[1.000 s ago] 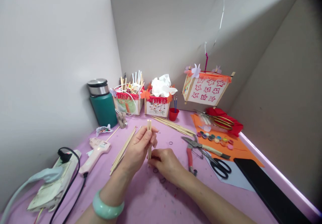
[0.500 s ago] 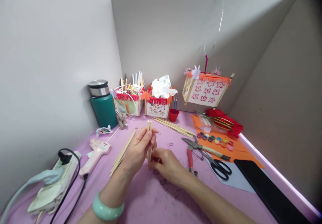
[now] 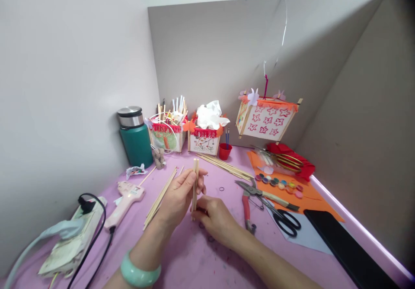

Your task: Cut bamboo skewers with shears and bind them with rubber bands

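Observation:
A pair of short wooden sticks (image 3: 195,181) stands upright, side by side, in front of me. My left hand (image 3: 181,191) pinches them around the upper half, thumb toward me. Lower down, my right hand (image 3: 214,217) has its thumb and fingers closed at the sticks' bottom end; what exactly its fingertips grip there is partly hidden. A green bangle (image 3: 140,271) is on my left wrist. Longer wooden sticks (image 3: 160,198) lie on the table just left of my hands. A small dark rubber band (image 3: 221,189) rests beyond my right hand.
On the left are a pink glue gun (image 3: 125,202), a power strip (image 3: 71,241) with cables and a green bottle (image 3: 136,142). Decorated boxes (image 3: 203,145) and a hanging lantern (image 3: 267,120) occupy the back. Pruning shears (image 3: 247,211), scissors (image 3: 287,222) and a black phone (image 3: 343,245) lie right.
The whole view has shifted slightly, with things sitting a little lower in the picture. Both hands keep hold of the upright sticks, with only slight finger movement.

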{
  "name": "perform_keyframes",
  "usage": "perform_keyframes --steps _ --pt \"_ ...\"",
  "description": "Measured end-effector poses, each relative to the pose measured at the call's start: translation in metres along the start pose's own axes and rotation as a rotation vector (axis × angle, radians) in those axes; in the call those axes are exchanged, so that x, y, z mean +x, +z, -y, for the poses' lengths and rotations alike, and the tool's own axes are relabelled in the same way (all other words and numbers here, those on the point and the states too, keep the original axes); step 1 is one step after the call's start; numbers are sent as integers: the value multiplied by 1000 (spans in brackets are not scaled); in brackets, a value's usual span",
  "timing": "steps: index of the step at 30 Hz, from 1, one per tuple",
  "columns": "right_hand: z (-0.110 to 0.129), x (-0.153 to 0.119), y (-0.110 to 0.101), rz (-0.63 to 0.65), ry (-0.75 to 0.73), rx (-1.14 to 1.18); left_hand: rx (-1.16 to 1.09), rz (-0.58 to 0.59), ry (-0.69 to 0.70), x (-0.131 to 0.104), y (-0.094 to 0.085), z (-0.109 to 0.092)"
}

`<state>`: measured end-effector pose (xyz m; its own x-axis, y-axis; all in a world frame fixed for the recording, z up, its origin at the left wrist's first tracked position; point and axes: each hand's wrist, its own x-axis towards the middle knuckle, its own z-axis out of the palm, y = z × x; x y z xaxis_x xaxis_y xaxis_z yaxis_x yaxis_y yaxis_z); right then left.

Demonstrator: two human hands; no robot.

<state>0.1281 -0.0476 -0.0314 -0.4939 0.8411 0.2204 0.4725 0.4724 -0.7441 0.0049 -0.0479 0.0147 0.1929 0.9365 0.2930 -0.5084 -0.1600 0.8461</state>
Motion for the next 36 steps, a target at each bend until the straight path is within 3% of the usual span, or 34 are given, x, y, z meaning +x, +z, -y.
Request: perform_keyframes --steps 12,16,19,21,23,25,26,28,32,36 --pt "1 -1 0 14 -40 -36 30 -26 1 0 0 3" --pt "1 -2 -1 -10 -95 -59 39 -142 41 3 -3 -1" --pt "2 -4 -4 -76 -129 -15 92 -320 157 9 -18 -20" --pt "3 -4 -5 -134 -128 21 324 -505 217 16 -33 -37" --pt "4 -5 -5 -164 -119 34 847 -612 111 22 -48 -48" --pt "4 -5 -3 -166 -114 26 1497 -450 -122 28 -60 -50" --pt "4 -4 -3 -160 -114 20 1635 -382 -190 29 -65 -47" --pt "5 -5 -2 -150 -110 12 1751 -293 -285 31 -71 -35" --pt "4 -6 -2 -138 -70 15 1866 -270 -432 27 -76 -12" --pt "6 -7 -2 -109 -42 4 1931 -286 -470 22 -77 -10"
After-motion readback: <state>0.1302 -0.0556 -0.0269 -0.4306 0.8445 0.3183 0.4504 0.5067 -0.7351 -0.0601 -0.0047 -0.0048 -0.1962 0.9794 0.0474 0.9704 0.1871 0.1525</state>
